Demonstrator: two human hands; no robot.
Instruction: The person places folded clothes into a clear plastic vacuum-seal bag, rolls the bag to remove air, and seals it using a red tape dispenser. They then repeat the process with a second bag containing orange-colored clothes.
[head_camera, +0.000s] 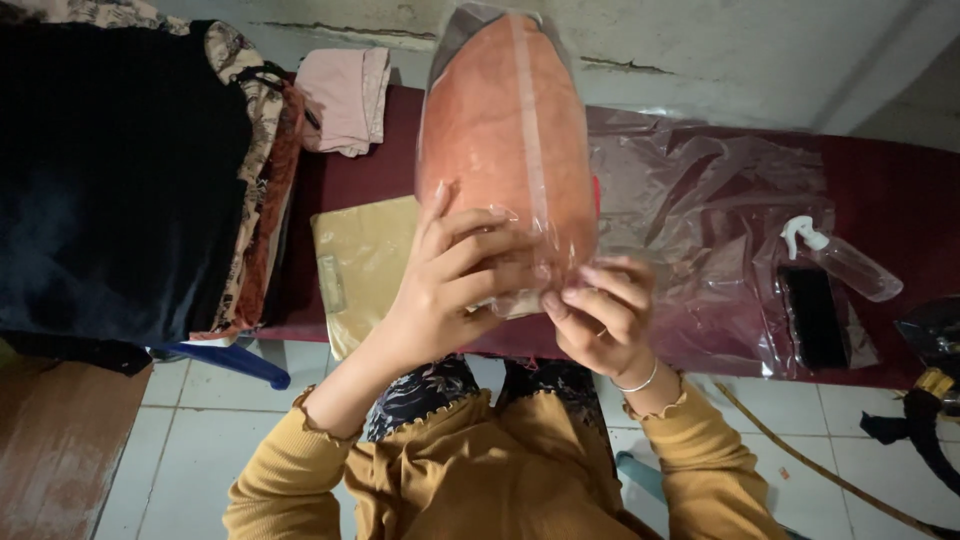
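Mustard sleeves (470, 470) fill the bottom of the view, and from them both hands rise to a clear bag (505, 150) holding a folded orange cloth (490, 140). The left hand (450, 285) is wrapped round the bag's lower end, fingers curled across its front. The right hand (600, 315), a thin bracelet (637, 383) at the wrist, pinches the plastic at the bottom right corner with its fingertips. The bag is held upright in the air above the near edge of a dark red table (900, 200), touching nothing but the hands.

By the look of it, the cloth is already inside and the open end is being gathered or closed; finishing that would call for a steady hold by the left hand while the right works the loose plastic flat.

Under the bag a tan flat packet (360, 265) lies on the table. To the right, loose clear plastic sheets (700, 230) are spread over the top, with a spray bottle (840, 255) and a black phone (815, 315) at their far side. To the left stands a tall stack of folded clothes (120, 170), a pink cloth (345, 100) behind it. Nothing blocks the hands, though the crumpled sheets crowd the free tabletop.
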